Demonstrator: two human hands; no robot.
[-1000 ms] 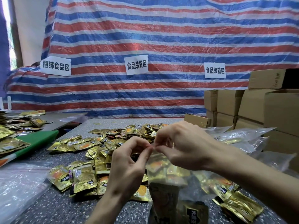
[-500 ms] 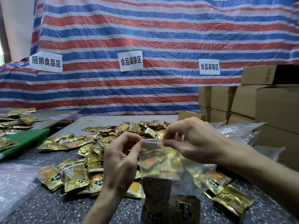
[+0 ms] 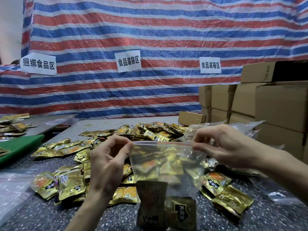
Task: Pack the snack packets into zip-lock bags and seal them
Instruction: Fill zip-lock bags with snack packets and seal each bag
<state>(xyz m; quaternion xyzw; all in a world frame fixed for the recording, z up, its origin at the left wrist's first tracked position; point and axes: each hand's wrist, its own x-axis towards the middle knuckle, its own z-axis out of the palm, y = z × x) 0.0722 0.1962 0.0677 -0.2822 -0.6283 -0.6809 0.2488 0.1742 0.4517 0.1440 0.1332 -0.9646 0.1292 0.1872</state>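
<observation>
the left grip (image 3: pixel 106 164) pinches one end of the red seal strip (image 3: pixel 160 143) between thumb and first finger, and the right grip (image 3: pixel 221 147) pinches the other end. this stretches the strip straight between them, which i judge makes it easy to press shut. the zip-lock bag (image 3: pixel 168 164) hangs below both grips, with snack packets (image 3: pixel 151 202) sunk to its bottom. around the grips, loose gold packets (image 3: pixel 66 185) lie on the bench (image 3: pixel 120 219), easy to reach. cardboard boxes (image 3: pixel 280 104) stand beyond the right grip.
</observation>
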